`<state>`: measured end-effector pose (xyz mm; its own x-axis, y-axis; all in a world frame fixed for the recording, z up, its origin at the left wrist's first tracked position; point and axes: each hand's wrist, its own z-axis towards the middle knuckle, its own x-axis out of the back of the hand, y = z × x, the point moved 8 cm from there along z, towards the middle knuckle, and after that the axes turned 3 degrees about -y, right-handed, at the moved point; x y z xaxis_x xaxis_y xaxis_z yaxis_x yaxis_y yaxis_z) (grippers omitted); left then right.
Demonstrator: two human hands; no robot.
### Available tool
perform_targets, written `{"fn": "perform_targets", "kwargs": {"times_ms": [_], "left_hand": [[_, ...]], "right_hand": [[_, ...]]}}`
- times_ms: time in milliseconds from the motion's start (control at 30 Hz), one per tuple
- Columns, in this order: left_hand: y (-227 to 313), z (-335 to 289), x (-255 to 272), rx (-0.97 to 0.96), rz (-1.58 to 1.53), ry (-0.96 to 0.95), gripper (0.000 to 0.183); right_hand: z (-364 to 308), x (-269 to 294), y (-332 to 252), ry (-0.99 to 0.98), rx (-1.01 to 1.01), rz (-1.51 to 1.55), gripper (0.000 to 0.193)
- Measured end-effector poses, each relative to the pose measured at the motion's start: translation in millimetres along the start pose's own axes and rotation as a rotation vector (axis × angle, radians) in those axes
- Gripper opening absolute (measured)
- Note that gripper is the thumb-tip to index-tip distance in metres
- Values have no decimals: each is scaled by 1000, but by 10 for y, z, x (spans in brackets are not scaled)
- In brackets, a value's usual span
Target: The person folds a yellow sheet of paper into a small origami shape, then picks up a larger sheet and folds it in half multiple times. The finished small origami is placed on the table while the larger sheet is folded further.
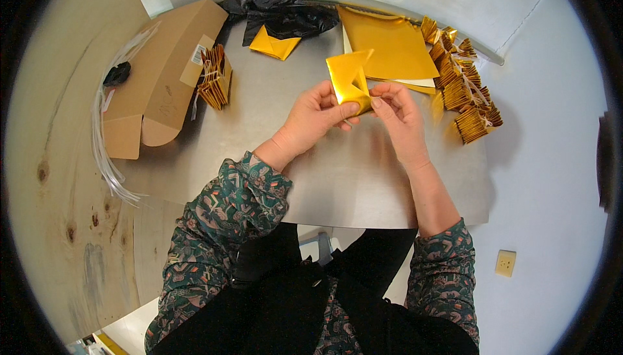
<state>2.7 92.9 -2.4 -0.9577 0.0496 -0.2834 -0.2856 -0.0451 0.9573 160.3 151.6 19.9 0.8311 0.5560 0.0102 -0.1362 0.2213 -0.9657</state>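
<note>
Above the middle of the metal table [259, 128], a partly folded sheet of gold foil paper [346, 76] is held up between both hands. My left hand [318, 111] pinches its lower left part, thumb across the front. At the lower right edge, my right hand [399, 115] grips the paper between thumb and fingers. One pointed flap stands up at the top right of the piece. Just beyond the hands lies a stack of flat gold sheets [389, 43], with white undersides showing at the edge. Some fingertips are hidden behind the paper.
Tied bundles of folded gold paper [461, 89] line the table's right edge. A cardboard box [172, 76] stands at left, with another bundle [214, 79] beside it and clear plastic strips [97, 134] along it. Near the back lie a black plastic bag [285, 14] and a folded gold piece [274, 46].
</note>
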Motion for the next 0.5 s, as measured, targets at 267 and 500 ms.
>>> {"fn": "perform_targets", "kwargs": {"times_ms": [267,500], "left_hand": [[21,-6,17,-10,-50,60,28],[29,-28,-58,-15,-75,-3,27]], "right_hand": [[-9,-146,88,-128,-131,76,23],[-9,-111,95,-105,-72,127,18]]}}
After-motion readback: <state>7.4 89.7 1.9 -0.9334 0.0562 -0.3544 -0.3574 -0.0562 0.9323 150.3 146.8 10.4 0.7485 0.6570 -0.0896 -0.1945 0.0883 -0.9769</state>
